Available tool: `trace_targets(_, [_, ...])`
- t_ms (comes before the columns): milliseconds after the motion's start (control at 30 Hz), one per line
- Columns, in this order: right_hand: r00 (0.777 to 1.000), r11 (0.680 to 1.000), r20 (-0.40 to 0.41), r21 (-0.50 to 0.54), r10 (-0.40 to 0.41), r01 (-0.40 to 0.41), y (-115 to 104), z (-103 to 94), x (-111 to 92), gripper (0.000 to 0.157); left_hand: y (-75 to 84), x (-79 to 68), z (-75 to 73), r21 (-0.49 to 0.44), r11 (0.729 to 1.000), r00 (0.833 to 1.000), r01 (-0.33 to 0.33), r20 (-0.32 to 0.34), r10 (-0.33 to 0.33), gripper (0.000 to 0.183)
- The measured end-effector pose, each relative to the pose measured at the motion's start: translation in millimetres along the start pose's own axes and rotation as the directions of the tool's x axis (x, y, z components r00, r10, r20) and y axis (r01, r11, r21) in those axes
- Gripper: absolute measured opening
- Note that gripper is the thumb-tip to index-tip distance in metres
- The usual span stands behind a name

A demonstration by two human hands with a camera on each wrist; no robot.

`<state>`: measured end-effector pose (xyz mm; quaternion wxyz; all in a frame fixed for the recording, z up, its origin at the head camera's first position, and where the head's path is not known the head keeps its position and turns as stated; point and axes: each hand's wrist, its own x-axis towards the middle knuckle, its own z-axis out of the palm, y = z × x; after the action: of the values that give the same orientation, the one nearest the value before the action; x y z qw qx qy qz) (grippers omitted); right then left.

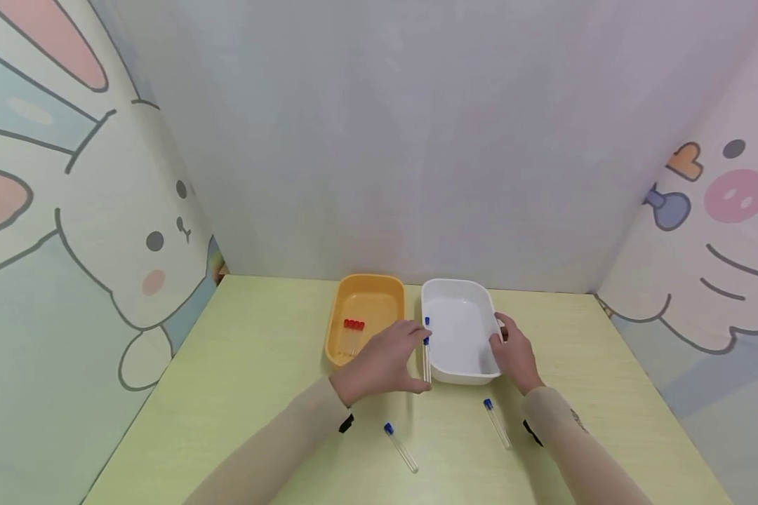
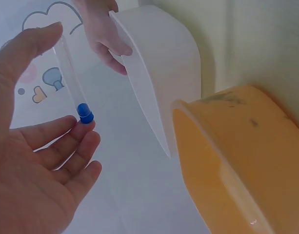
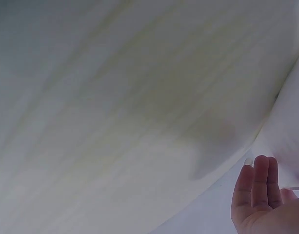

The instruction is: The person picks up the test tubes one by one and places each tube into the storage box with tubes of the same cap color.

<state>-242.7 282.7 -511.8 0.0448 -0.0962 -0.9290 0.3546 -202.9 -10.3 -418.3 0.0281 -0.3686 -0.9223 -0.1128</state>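
Observation:
My left hand (image 1: 382, 361) pinches a blue-capped test tube (image 2: 72, 78) lengthwise, its thumb at the clear end and fingertips at the cap. This tube is over the left side of a white bin (image 1: 457, 284). A second blue cap (image 1: 427, 320) shows just beyond the held tube's cap; the rest of it is hidden. On the bin's right rim my right hand (image 1: 516, 354) grips with thumb and fingers. To the left stands an orange bin (image 1: 371, 280), holding several red-capped test tubes (image 1: 354, 325) side by side.
Two blue-capped tubes lie on the light yellow-green table (image 1: 259, 337): one test tube (image 1: 401, 447) nearer the front, another test tube (image 1: 497, 424) below the right hand. A pale wall (image 1: 379, 140) rises behind the bins, with cartoon-printed panels on both sides.

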Motion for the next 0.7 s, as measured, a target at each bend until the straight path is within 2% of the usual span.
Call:
trace_targets(233, [1.0, 1.0, -0.004, 0.005, -0.001, 0.001, -0.5, 0.5, -1.5, 0.053, -5.1, 30.0, 3.7, -0.001, 1.0, 0.999, 0.024, 0.036, -0.024, 0.083])
trace_targets(533, [1.0, 1.0, 0.002, 0.014, 0.013, -0.013, -4.2, 0.7, -5.0, 0.052, -13.1, 62.6, 14.1, -0.055, 0.993, 0.991, 0.108, 0.086, -0.104, 0.082])
trace_targets(700, [1.0, 1.0, 0.003, 0.005, 0.017, -0.017, -5.9, -3.3, -6.5, 0.052, -17.0, 81.3, 19.9, -0.052, 0.989, 0.983, 0.14, 0.124, -0.133, 0.082])
